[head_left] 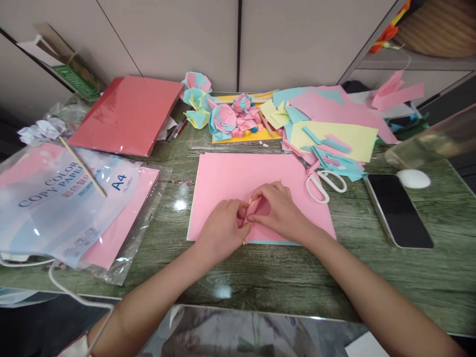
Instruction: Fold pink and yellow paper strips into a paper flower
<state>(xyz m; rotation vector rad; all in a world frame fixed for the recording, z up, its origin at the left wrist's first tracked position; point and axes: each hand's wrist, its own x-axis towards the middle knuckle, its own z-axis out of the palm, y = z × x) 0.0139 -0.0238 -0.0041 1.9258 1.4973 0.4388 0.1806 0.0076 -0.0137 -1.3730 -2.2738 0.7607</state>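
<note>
On a stack of pink paper (223,173), my left hand (225,225) and my right hand (278,210) meet with their fingertips pinched together. Between them is a thin pale stick (244,221), slanting away from me and mostly covered by the fingers. Whether a small piece of pink paper is wrapped on it, I cannot tell. Both hands are closed on it. Just beyond my right hand lie scissors (317,191) with white handles, their blades partly under paper scraps.
Paper flowers (225,119) and cut sheets (334,136) lie along the back, with thin wires (234,149) before them. At left are a plastic paper pack (74,198), a wooden stick (84,167) and a red packet (130,114). A phone (399,210) and white mouse (413,178) are right.
</note>
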